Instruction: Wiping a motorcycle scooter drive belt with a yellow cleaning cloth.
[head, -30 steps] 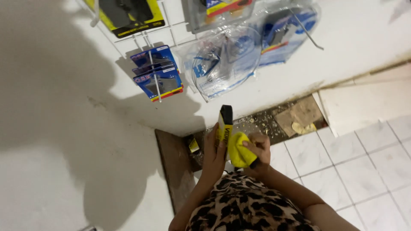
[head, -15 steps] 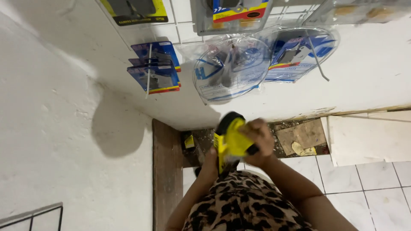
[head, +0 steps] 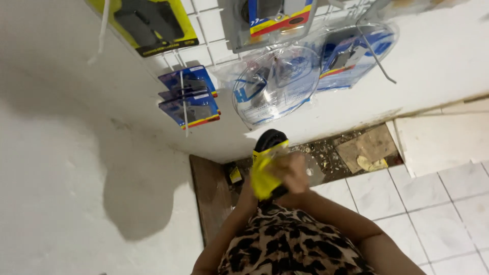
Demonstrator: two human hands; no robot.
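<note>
Since the earlier frame both hands, the right hand [head: 293,170] and the left hand [head: 253,189], have lowered the yellow-and-black tool [head: 267,163], clasping it tightly against the chest, below the wall rack [head: 214,25], probably for steadiness.

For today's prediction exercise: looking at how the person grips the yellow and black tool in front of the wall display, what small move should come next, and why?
Probably a slight regrip. The right hand wraps the yellow and black tool close against the patterned clothing, while the left hand is hidden behind it, so how it holds cannot be told. The tool's black end points toward the packaged goods on the wall rack, apart from them.
</note>
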